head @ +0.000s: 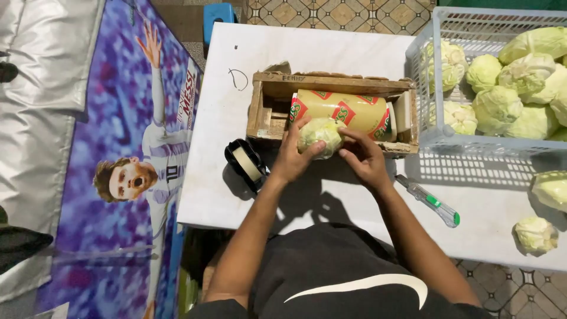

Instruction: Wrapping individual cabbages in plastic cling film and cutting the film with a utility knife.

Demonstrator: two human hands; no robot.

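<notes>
Both hands are working on one cabbage (319, 136) right at the front edge of the wooden box (263, 106) — the left hand (293, 155) is cupping it from the near side, fingers spread over the top, while the right hand (364, 155) is pinching at its right flank, seemingly smoothing film over it. The cabbage is looking glossy, so the wrapping appears well under way, though whether the film is cut free I cannot tell. The film roll (345, 112), yellow with red diamonds, is lying in the box just behind it.

As for the rest of the job — a crate (420, 71) on the right is holding plenty of bare heads, so much is remaining, by my reckoning. Two more cabbages (536, 234) are sitting near the table's right edge; the upper one is shining like it's already wrapped.

A tape dispenser (248, 163) is resting beside the left wrist, and a green-tipped cutter (431, 201) is lying to the right of the right forearm. The table (331, 53) is white and plain, standing on patterned floor tiles (336, 12), with a purple poster (118, 118) spreading out to the left.
</notes>
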